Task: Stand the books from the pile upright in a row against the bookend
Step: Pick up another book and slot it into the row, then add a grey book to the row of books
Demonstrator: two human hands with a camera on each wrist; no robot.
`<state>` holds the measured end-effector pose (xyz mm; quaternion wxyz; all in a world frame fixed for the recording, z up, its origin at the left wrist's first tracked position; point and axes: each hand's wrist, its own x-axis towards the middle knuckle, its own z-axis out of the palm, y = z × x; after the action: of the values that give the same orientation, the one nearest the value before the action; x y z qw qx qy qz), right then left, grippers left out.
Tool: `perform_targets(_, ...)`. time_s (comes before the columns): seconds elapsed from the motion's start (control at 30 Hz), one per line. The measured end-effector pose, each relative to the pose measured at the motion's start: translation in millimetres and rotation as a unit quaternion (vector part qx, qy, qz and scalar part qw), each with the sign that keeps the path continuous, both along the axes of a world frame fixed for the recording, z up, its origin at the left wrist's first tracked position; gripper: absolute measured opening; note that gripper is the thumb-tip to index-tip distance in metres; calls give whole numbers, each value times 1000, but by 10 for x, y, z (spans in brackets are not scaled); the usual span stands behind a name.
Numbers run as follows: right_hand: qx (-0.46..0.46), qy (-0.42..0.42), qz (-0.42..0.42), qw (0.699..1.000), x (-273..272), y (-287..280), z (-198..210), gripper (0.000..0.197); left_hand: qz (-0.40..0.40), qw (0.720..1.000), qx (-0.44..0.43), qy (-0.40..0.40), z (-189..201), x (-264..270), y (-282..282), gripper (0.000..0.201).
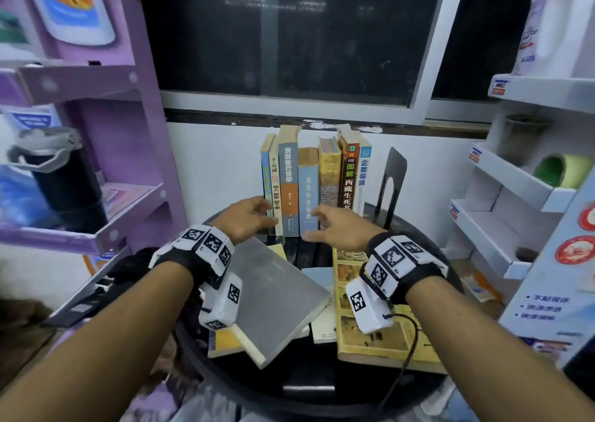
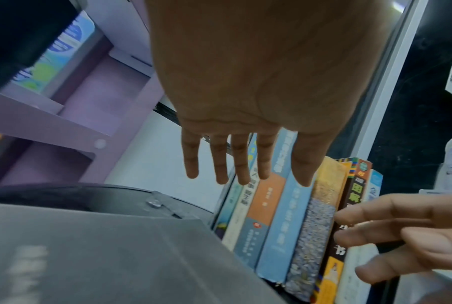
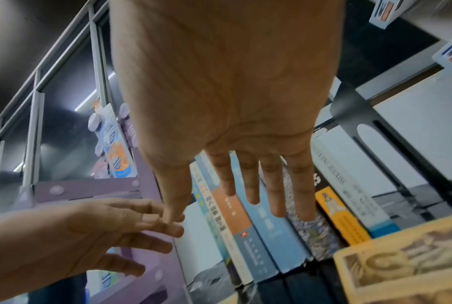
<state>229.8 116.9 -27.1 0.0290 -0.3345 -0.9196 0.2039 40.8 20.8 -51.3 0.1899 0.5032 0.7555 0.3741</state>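
Note:
Several books stand upright in a row (image 1: 314, 183) at the back of the round black table (image 1: 289, 376), to the left of a black metal bookend (image 1: 391, 180). A light blue book (image 1: 308, 193) (image 2: 284, 226) (image 3: 274, 230) stands in the middle of the row. My left hand (image 1: 254, 215) (image 2: 245, 160) hovers with straight fingers at the row's left end. My right hand (image 1: 335, 225) (image 3: 248, 185) is spread in front of the blue book. Neither holds anything. A grey book (image 1: 270, 296) tops the flat pile, with a yellow book (image 1: 380, 334) lying beside it.
A purple shelf unit (image 1: 106, 170) with a black flask (image 1: 64, 180) stands at the left. White display shelves (image 1: 515, 189) with a green roll stand at the right. A dark window (image 1: 289, 35) and white wall lie behind the books.

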Motion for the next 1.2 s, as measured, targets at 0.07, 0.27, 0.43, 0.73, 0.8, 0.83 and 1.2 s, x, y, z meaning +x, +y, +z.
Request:
perform_targets(0.07,-22,-42,15,999,-108,-107,-84,73,6,997,-68,38,-70,-99,-127,33)
perform_targets(0.27,-37,-139,48,988,-287,-322,-234,63,12,954,-277,112,-209,-340,-365,64)
perform_targets(0.43,-53,-167,53,983,-335,-391,-262,63,19,941,-319,113,-238,-408,-429,40)
perform_targets(0.73,-68,-165,37,983,-385,-413,-334,61,47,924,-354,135,-350,-518,-458,35)
perform_targets(0.8,-59,-163,36,984,-390,-410,-348,61,54,927,-344,142,-353,-506,-456,38)
perform_targets(0.83,-56,-163,35,984,-393,-406,-354,62,56,929,-339,138,-341,-497,-460,39)
perform_targets(1.2,-71,-102,37,992,-349,-307,-249,54,71,971,-228,4,-79,-477,-483,37)
